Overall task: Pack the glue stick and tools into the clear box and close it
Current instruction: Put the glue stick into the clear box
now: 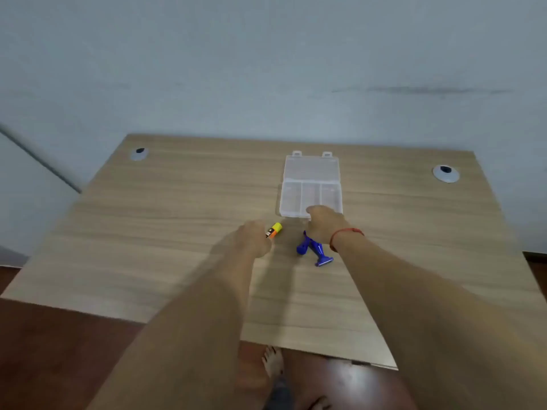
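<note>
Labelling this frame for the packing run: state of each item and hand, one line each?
clear box: open, lid laid flat away from the person, compartments look empty
glue stick: lying on the table, outside the box, by the left hand
blue tools: lying on the table, not yet packed
left hand: at the glue stick, grasp unclear
right hand: at the box's near edge, above the blue tools, grip unclear

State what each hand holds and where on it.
Left hand has its grip on the lower end of the glue stick. Right hand is at the clear box; whether it holds anything cannot be told.
</note>
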Available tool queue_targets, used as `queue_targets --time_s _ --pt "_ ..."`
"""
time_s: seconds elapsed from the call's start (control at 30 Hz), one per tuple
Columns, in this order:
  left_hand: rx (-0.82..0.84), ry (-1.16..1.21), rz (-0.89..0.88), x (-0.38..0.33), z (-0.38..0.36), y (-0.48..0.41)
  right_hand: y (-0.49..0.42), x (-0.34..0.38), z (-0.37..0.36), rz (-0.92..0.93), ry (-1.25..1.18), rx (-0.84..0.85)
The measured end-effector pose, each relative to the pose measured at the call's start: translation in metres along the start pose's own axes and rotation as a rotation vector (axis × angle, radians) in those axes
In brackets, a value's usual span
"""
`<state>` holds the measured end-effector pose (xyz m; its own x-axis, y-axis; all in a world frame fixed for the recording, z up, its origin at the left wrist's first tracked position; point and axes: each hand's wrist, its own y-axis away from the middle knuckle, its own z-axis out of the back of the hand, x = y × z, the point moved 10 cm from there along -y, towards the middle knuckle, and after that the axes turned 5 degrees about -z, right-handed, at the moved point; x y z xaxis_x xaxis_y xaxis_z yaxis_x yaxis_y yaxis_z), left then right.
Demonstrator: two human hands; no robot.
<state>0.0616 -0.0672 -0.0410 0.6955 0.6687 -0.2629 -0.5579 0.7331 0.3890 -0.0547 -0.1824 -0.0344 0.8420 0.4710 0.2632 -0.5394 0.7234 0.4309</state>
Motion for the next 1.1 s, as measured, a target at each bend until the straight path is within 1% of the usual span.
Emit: queue_targets --time_s 0.1,0.2,0.37,0.53,0.67,0.83,0.97,1.1 --pt "-0.004 0.026 0.004 0.004 -0.010 -0.015 -0.019 -0.013 -0.009 -0.032 0.000 0.007" --pt "-0.007 0.009 -0.010 0.002 -0.017 -0.025 -0.027 -0.020 -0.021 -0.042 -0.002 0.052" --pt "0.006 -0.033 0.020 0.005 -0.027 -0.032 -0.035 -0.023 -0.019 -0.034 -0.073 -0.007" --pt "0.032 -0.019 0.048 0.008 -0.026 -0.034 -0.042 -0.022 -0.017 -0.056 -0.085 -0.009" --pt "-0.016 0.058 0.051 0.007 -0.010 -0.034 -0.043 -0.024 -0.020 -0.087 -0.117 -0.005" --pt "-0.122 0.256 0.109 0.001 0.016 -0.044 -0.041 -0.028 -0.027 -0.118 -0.147 0.028" --pt "-0.113 0.365 0.091 -0.028 0.018 -0.068 -0.044 -0.022 -0.033 -0.101 -0.124 0.091" --pt "-0.124 0.415 0.126 -0.042 0.013 -0.080 -0.052 -0.021 -0.032 -0.083 -0.119 0.090"
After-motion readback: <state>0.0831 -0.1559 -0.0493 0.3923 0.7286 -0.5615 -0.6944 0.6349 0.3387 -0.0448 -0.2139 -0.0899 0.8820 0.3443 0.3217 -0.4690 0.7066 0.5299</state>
